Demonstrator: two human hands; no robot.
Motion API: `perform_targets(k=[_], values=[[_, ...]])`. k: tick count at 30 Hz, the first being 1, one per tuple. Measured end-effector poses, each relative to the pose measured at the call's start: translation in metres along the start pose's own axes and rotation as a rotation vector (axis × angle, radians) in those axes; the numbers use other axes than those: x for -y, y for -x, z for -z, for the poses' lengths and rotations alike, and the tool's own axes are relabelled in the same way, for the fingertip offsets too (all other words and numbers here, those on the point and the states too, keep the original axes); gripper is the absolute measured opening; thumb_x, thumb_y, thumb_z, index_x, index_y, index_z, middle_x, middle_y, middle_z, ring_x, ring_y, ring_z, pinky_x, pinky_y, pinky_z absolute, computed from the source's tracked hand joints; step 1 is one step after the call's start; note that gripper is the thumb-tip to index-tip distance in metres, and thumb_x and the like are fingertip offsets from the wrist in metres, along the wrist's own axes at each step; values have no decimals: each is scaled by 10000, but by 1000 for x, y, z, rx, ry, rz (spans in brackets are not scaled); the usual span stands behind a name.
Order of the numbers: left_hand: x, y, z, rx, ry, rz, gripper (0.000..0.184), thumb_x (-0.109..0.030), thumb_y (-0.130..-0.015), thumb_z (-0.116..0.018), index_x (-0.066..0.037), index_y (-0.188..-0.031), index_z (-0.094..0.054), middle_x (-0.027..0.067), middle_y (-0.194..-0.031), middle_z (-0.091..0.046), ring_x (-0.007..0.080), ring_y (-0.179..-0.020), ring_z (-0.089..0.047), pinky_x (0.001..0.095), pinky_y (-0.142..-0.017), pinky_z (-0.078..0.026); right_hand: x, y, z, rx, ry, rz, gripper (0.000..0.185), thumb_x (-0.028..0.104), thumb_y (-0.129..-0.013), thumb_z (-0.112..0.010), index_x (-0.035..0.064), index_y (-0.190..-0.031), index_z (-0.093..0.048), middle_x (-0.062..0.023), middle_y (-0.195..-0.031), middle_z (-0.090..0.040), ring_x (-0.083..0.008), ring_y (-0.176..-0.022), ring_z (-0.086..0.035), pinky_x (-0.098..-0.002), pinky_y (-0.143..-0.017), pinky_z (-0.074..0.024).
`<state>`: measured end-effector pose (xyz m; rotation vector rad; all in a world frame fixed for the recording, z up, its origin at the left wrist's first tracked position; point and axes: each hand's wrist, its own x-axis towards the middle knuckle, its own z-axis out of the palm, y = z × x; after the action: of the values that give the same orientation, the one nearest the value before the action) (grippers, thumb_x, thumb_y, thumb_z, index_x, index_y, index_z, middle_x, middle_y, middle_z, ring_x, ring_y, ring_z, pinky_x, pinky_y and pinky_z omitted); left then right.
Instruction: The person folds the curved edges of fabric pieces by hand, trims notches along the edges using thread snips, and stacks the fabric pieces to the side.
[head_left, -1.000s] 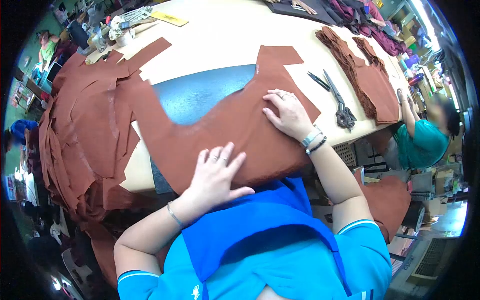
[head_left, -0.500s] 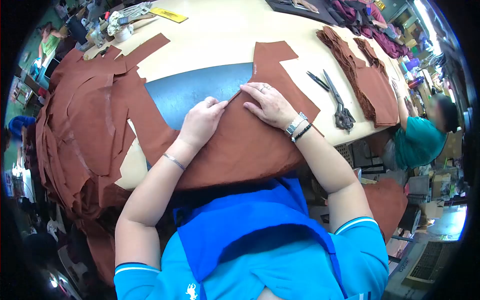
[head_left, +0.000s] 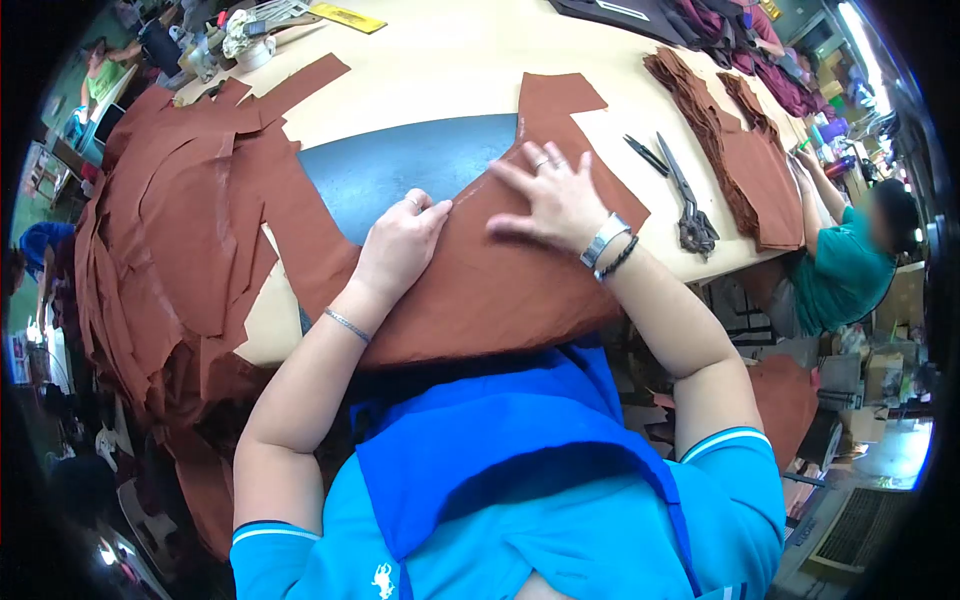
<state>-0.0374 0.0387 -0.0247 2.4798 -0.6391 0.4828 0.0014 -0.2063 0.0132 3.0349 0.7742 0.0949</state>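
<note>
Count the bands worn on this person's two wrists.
3: a thin silvery bracelet behind the left hand; a silvery band and, nearer the elbow, a dark bracelet behind the right hand. None appears hidden.

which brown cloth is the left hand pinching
The middle piece, lying partly over the dark board: the left hand grips its edge, while the heaped left pile and the stack beyond the scissors lie untouched.

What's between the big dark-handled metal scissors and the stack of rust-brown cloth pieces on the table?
Just a bare strip of smooth cream tabletop, as the head view shows: the dark-handled metal scissors don't touch the rust-brown cloth stack.
</note>
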Motion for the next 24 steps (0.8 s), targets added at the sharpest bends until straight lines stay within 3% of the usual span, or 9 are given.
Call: perform_targets(k=[2, 6, 7, 13, 19, 22, 24], values=[[0, 0, 1, 9, -9, 0, 168, -111, -914, -629, -70, -1047, -723, 128, -942, -635, 320, -788, -664, 411, -716, -555, -18, -6, -16, -227, 146, -54, 826, 809, -807, -480, 212, -1372, -566, -229, -1373, -527, -418, -1383, -388, -750, -1037, -217], [0, -1, 3, 3, -25, -21, 163, -121, -915, -635, -66, -1041, -723, 128, -922, -633, 320, -778, -660, 412, -713, -551, 23, -11, -8, -234, -376, 187, 602, 573, -882, -612, 81, -1228, -626, -163, -1255, -594, -318, -1192, -558, -508, -979, -441], [0, 1, 4, 4, -12, -3, 161, -122, -914, -638, -64, -1037, -724, 127, -914, -633, 319, -775, -659, 410, -709, -549, 36, -6, -13, -272, -331, 267, 561, 523, -892, -629, 66, -1218, -629, -163, -1240, -600, -310, -1156, -577, -418, -952, -477], [3, 27, 39, 69, 87, 75, 153, -124, -898, -664, -54, -1018, -728, 119, -861, -628, 303, -752, -648, 393, -686, -535, 41, 4, -25, -289, -338, 332, 661, 578, -866, -631, 78, -1297, -602, -183, -1289, -565, -365, -1235, -522, -461, -1047, -408], [10, 40, 43, 22, -50, -66, 120, -129, -893, -675, -76, -980, -737, 83, -823, -621, 267, -706, -622, 378, -668, -502, 75, 18, 10, 51, -155, 213, 960, 855, -691, -580, 254, -1435, -499, -282, -1466, -383, -506, -1359, -367, -751, -1019, -293], [10, 42, 41, 15, -127, -108, 109, -126, -894, -672, -85, -969, -739, 70, -816, -621, 257, -690, -610, 372, -662, -485, 76, 21, 7, 70, -124, 164, 1020, 907, -648, -548, 307, -1467, -451, -274, -1525, -316, -526, -1391, -312, -806, -1001, -238], [9, 44, 41, 23, -139, -97, 113, -125, -894, -671, -89, -977, -740, 66, -815, -622, 253, -693, -609, 370, -663, -480, 60, 16, 5, 35, -99, 101, 983, 888, -702, -510, 261, -1458, -469, -256, -1518, -353, -488, -1403, -320, -792, -1019, -229]])
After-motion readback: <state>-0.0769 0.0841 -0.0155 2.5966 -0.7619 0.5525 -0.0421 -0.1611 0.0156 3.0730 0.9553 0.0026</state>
